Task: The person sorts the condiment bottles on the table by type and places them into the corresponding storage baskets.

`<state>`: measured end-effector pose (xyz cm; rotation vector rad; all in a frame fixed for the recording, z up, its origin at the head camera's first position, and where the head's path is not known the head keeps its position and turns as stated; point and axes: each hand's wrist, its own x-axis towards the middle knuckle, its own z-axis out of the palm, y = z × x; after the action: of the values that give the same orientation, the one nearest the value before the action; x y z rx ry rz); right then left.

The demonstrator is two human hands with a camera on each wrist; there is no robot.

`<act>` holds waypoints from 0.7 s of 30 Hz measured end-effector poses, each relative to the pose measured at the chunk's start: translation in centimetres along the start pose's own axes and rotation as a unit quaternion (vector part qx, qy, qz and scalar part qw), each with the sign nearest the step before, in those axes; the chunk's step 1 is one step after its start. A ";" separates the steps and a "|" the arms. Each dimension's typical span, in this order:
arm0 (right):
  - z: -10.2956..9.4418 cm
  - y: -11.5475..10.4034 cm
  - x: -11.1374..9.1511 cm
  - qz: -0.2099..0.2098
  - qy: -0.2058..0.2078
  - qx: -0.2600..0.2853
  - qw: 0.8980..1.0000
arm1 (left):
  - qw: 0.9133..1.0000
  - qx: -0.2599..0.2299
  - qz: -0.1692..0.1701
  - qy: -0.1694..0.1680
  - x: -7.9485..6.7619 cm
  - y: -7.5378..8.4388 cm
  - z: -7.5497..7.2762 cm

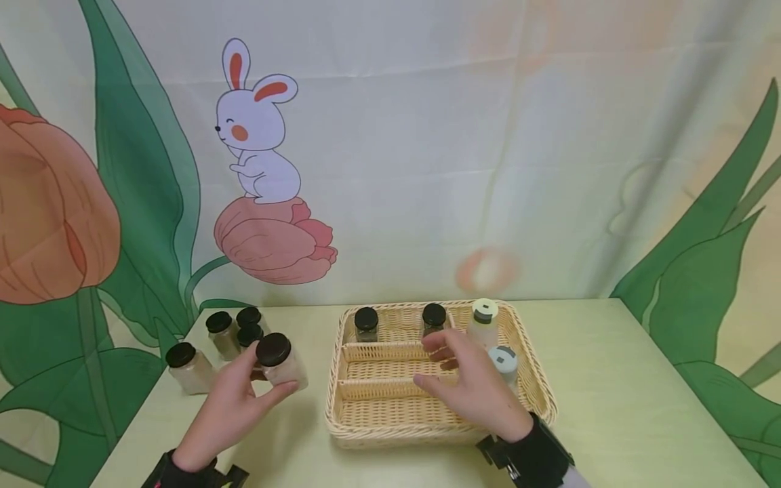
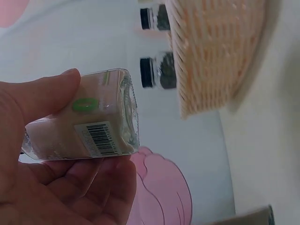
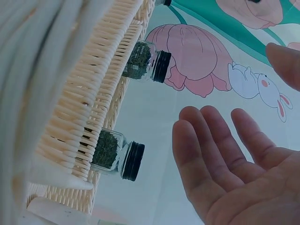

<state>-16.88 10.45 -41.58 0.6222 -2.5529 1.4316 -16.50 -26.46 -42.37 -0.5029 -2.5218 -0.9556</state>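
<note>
My left hand [image 1: 228,407] grips a square glass spice jar [image 1: 285,369] with a black lid, held above the table left of the basket. In the left wrist view the jar [image 2: 93,117] shows pale powder, a green mark and a barcode label. My right hand [image 1: 472,386] hovers over the wicker basket [image 1: 396,432], fingers apart and nothing between them. Two small black-lidded jars of dried green herb stand in its back row, one at the left [image 1: 367,324], the other [image 1: 434,317] partly behind my right fingers.
Several black-lidded jars, among them a pale one [image 1: 190,369], stand on the table's left side. In the basket's right compartment are a bottle with a yellowish cap [image 1: 484,324] and a white-topped container [image 1: 505,362]. A printed cloth [image 1: 396,169] hangs behind the table.
</note>
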 end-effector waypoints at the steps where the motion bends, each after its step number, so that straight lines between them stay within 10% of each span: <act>1: 0.0 -0.1 -0.1 0.000 -0.001 0.003 1.000 | 1.000 -0.004 0.003 -0.003 0.2 0.3 0.3; 21: 0.2 -1.2 -0.6 -0.028 0.000 0.042 0.999 | 0.984 -0.151 0.049 -0.086 3.2 6.7 6.7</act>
<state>-15.88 9.92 -40.94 0.7014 -2.4650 1.5272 -17.69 -16.53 -41.80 -0.8246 -2.4824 -1.3149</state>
